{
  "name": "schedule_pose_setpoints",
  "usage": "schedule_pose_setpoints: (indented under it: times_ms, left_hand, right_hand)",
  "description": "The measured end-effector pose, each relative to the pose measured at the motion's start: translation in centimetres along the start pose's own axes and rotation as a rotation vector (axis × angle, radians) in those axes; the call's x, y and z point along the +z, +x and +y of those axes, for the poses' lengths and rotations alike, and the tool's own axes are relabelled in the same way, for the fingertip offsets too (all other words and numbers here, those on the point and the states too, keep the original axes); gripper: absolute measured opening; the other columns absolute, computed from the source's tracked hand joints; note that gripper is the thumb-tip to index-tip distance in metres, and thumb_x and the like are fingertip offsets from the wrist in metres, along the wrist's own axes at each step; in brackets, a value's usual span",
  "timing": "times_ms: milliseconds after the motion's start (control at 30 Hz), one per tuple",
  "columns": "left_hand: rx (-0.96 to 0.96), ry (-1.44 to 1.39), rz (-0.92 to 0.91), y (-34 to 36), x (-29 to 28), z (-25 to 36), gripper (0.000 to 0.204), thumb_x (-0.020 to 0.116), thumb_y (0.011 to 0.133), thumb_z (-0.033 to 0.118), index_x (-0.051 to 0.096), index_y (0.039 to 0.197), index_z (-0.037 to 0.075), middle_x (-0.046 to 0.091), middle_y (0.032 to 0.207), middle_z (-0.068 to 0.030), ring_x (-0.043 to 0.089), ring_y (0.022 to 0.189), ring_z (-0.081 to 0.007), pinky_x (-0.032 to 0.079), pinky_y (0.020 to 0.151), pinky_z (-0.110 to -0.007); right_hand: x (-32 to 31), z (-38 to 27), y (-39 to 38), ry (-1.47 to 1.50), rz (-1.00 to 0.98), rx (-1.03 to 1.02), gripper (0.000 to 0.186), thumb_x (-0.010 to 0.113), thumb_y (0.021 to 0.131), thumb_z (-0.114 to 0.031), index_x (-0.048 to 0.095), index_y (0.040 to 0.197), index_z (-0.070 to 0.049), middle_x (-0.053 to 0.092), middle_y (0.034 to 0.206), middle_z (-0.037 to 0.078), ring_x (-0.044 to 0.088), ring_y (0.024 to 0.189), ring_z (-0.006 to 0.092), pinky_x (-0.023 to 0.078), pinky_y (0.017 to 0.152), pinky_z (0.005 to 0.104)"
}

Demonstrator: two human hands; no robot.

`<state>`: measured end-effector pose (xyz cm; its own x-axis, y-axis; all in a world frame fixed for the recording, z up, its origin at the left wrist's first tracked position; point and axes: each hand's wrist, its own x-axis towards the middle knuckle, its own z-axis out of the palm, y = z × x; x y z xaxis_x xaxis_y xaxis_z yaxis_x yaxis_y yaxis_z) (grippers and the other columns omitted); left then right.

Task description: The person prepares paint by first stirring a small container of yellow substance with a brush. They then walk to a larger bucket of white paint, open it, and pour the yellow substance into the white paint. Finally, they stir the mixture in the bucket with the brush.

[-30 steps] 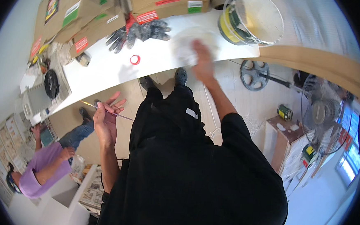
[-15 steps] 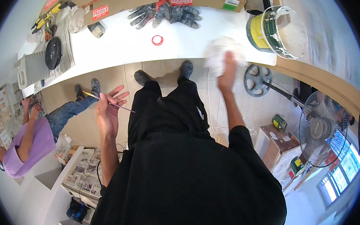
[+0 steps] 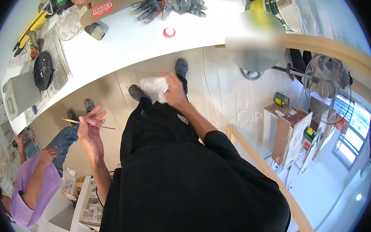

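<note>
In my left hand (image 3: 91, 136) a thin paintbrush (image 3: 89, 123) is pinched between thumb and index finger, the other fingers spread. Its purple handle points right and its yellowish end left. My right hand (image 3: 175, 90) grips a crumpled white cloth (image 3: 154, 86), smeared by motion, above the floor in front of my legs. Beyond both hands lies the white tabletop (image 3: 126, 44). On it rests a small red ring-shaped item (image 3: 169, 32) with a pale middle, near a pair of stained dark work gloves (image 3: 186, 6).
Cardboard boxes (image 3: 129, 0) line the table's back; a paint bucket (image 3: 285, 11) stands far right. A grey jug (image 3: 21, 92) and a black round lid (image 3: 44, 70) lie left. A person in purple (image 3: 36, 187) works at left. A fan (image 3: 325, 88) stands right. A blurred patch hides the table's right end.
My right hand has drawn the cloth from the table's right edge back and left toward my legs. My left hand has shifted left and slightly down with the paintbrush. The whole view has turned.
</note>
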<state>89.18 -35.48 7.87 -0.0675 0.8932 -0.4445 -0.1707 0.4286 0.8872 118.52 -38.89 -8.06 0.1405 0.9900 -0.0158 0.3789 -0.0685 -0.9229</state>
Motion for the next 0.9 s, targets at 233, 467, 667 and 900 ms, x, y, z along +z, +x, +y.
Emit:
schedule_pose_setpoints:
  times_ms: [233, 467, 667, 900]
  left_hand:
    - [-0.028, 0.085, -0.023, 1.6, -2.3, 0.3, 0.045, 0.041, 0.107, 0.04, 0.054, 0.081, 0.006, 0.063, 0.121, -0.0226, 0.066, 0.104, -0.0304, 0.048, 0.088, -0.038]
    - [-0.086, 0.109, -0.064, 1.3, 4.3, -1.4, 0.043, 0.042, 0.107, 0.038, 0.054, 0.082, 0.006, 0.064, 0.12, -0.0226, 0.066, 0.103, -0.0303, 0.048, 0.088, -0.037]
    - [-0.161, 0.168, -0.078, 1.6, 11.3, -3.1, 0.045, 0.039, 0.108, 0.036, 0.053, 0.079, 0.005, 0.064, 0.119, -0.0241, 0.067, 0.103, -0.0307, 0.047, 0.086, -0.036]
    - [-0.167, 0.218, -0.095, 2.4, 16.2, -3.9, 0.046, 0.037, 0.109, 0.036, 0.052, 0.079, 0.004, 0.064, 0.119, -0.0252, 0.067, 0.101, -0.0308, 0.049, 0.085, -0.036]
  right_hand:
    - [-17.7, 2.3, 3.3, -0.669, 0.189, 0.574, 0.091, 0.067, 0.085, -0.023, 0.015, 0.159, -0.025, 0.064, 0.064, 0.021, 0.065, 0.061, 0.0409, 0.054, 0.062, 0.0499]
    - [-17.8, 6.9, 5.1, -0.869, -0.025, 0.477, 0.095, 0.065, 0.083, -0.022, 0.011, 0.16, -0.031, 0.064, 0.066, 0.02, 0.065, 0.062, 0.0398, 0.053, 0.063, 0.0508]
    - [-15.1, 6.9, 3.2, -0.727, -0.174, 0.346, 0.099, 0.07, 0.08, -0.021, 0.012, 0.16, -0.022, 0.065, 0.069, 0.017, 0.064, 0.06, 0.0363, 0.051, 0.058, 0.0475]
    - [-20.3, 8.5, 3.6, -0.612, 0.157, 0.345, 0.062, 0.069, 0.082, -0.019, 0.051, 0.14, -0.006, 0.07, 0.086, 0.02, 0.07, 0.081, 0.0365, 0.055, 0.072, 0.0416]
